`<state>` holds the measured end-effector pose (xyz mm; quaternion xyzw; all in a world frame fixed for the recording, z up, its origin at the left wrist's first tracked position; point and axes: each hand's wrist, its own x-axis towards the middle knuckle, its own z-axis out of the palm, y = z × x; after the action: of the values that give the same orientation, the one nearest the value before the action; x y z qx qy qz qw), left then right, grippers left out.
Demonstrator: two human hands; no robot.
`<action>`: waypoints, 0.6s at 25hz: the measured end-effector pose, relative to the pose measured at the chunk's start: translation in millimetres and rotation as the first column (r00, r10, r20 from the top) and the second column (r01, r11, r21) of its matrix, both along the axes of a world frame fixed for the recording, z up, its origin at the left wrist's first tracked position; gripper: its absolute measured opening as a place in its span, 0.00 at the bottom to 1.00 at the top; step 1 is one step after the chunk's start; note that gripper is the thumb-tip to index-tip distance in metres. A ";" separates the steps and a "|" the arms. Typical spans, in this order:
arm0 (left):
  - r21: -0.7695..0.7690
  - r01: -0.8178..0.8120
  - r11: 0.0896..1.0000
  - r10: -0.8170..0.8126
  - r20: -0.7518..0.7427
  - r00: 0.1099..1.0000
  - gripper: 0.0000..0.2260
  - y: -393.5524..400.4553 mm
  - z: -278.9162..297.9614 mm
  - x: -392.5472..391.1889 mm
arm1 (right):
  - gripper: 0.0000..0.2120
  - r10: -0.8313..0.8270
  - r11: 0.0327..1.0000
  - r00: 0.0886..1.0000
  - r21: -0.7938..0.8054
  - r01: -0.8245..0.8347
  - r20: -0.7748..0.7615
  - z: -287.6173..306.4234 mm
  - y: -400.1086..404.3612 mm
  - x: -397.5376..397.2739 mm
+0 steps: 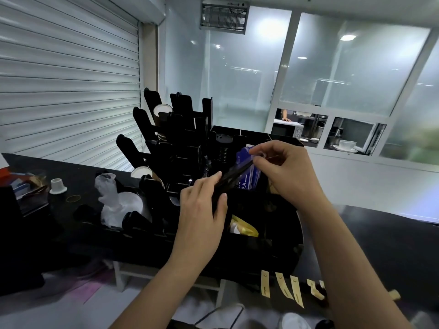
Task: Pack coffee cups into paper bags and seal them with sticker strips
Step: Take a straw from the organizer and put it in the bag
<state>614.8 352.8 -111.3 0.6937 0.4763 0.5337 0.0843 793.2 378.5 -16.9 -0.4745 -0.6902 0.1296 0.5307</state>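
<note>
Packet [231,178], dark and slim, lay slantwise over the black organizer [273,233], long axis rising from lower left to upper right toward blue sleeves [247,167]. Left hand [202,210] gripped its lower end, fingers curled round it. Right hand [282,169] pinched something at the upper end; what, unclear. Sticker strips [280,287] hung off the organizer's near edge. Counter [380,233] to the right lay open.

No legible text; white print on blue packet [247,172] unreadable.
</note>
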 end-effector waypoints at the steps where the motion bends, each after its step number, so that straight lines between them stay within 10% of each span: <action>1: -0.003 -0.009 1.000 0.009 -0.017 1.000 0.20 -4.6 0.2 -1.6 | 0.10 0.030 0.999 1.000 -0.013 -0.030 -0.007 -2.2 -8.2 0.0; 8: -0.037 -0.004 0.999 0.001 -0.088 0.996 0.13 -33.9 -19.8 -15.3 | 0.12 0.130 0.986 0.985 -0.088 -0.141 -0.116 -31.0 -50.9 -1.4; 15: -0.254 0.331 0.909 -0.322 0.076 0.944 0.06 -65.0 -46.8 -25.4 | 0.10 0.199 0.957 0.926 -0.141 -0.254 -0.321 -75.3 -76.0 -0.3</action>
<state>589.5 287.8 -158.1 0.7372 0.4188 0.4555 0.2713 792.9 302.5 -92.2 -0.4118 -0.6364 0.3232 0.5666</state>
